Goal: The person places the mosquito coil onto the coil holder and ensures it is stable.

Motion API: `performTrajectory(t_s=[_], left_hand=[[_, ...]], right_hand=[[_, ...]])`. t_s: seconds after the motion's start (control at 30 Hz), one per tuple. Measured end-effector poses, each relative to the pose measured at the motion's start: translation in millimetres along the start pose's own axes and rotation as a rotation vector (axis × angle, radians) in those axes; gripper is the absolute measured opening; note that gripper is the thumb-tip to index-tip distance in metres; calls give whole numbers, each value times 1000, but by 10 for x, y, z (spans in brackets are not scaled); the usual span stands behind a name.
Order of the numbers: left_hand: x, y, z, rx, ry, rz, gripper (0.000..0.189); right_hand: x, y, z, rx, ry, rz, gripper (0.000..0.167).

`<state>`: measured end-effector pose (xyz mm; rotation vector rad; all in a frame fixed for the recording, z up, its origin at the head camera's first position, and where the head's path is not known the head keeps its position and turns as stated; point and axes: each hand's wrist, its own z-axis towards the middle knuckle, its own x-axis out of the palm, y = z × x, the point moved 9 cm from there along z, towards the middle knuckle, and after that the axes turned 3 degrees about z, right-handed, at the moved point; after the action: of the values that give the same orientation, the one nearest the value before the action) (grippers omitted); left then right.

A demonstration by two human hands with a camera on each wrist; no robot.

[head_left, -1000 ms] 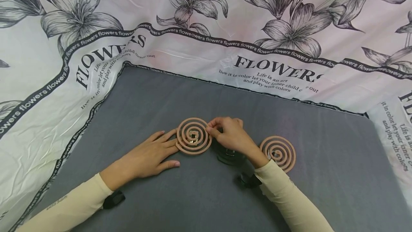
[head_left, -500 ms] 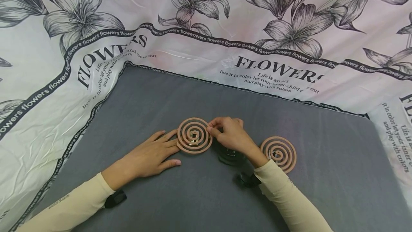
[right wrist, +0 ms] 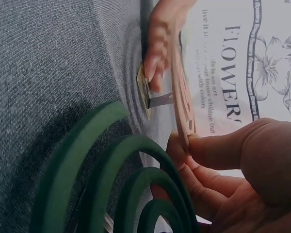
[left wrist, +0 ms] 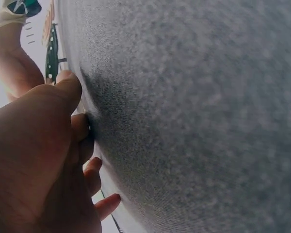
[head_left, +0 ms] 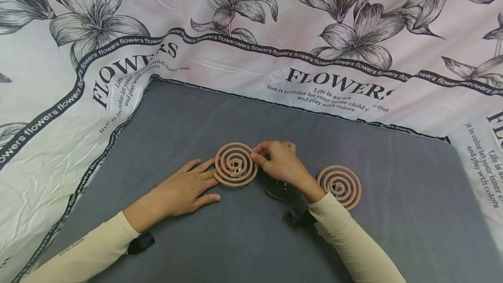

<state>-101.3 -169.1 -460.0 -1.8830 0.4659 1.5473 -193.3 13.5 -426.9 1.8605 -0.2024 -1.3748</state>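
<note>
My right hand pinches the right edge of a brown mosquito coil between thumb and fingers. In the right wrist view this coil stands raised over a small gold metal stand, whose upright strip reaches to it. Flat on the cloth, my left hand has its fingers spread, and its fingertips rest at the stand's base under the coil's left edge. A green mosquito coil sits below my right wrist, mostly hidden in the head view.
Another brown mosquito coil stands right of my right forearm, partly covered by the sleeve. Grey cloth covers the work surface. Flower-printed fabric rises along the back and sides.
The brown coil has shifted slightly over its stand, and less gold shows at its centre than a second ago. Both hands have kept nearly the same place.
</note>
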Motion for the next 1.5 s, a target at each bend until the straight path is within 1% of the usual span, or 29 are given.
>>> performTrajectory(t_s=[0.13, 0.5, 1.03, 1.5], left_hand=[[-13, -17, -2, 1, -7, 3, 68], [-28, -10, -6, 0, -11, 2, 67], [-15, -4, -7, -8, -20, 21, 67], [-8, -7, -6, -4, -18, 17, 67]], right_hand=[[1, 9, 3, -3, -3, -22, 14], [7, 5, 10, -2, 0, -39, 15], [-16, 31, 5, 0, 1, -9, 15], [-9, 49, -22, -12, 1, -72, 14]])
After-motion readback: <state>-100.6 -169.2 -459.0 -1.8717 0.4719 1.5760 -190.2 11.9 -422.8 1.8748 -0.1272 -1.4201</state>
